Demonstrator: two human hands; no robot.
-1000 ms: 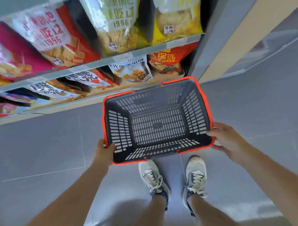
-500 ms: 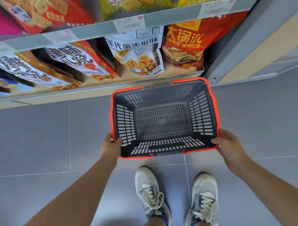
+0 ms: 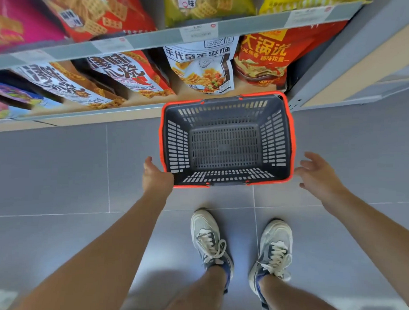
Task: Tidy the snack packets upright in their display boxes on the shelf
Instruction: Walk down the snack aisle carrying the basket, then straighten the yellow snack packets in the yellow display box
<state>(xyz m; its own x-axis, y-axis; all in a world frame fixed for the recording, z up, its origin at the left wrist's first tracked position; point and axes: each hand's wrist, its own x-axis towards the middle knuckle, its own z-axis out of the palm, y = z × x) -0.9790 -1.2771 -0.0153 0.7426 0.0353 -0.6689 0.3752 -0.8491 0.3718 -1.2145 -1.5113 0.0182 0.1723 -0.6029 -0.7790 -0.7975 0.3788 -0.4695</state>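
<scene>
Snack packets stand leaning on the bottom shelf: a white one [image 3: 202, 69], a red one [image 3: 262, 57] to its right, and a red-and-white one [image 3: 132, 73] to its left. An empty grey basket with an orange rim [image 3: 290, 134] sits on the floor in front of them. My left hand [image 3: 156, 176] is at the basket's near left corner with the thumb raised off the rim and the fingers hidden. My right hand [image 3: 318, 175] hovers just right of the basket, fingers spread, touching nothing.
The upper shelf edge [image 3: 156, 37] carries price tags, with a yellow-green packet [image 3: 204, 6] and a red packet [image 3: 99, 14] above it. A grey shelf upright [image 3: 329, 66] stands at the right. My shoes [image 3: 207, 238] are on the grey floor tiles behind the basket.
The basket has gone down to the floor by the bottom shelf. My right hand has let go of its rim and drawn off to the right. The view has tilted further down.
</scene>
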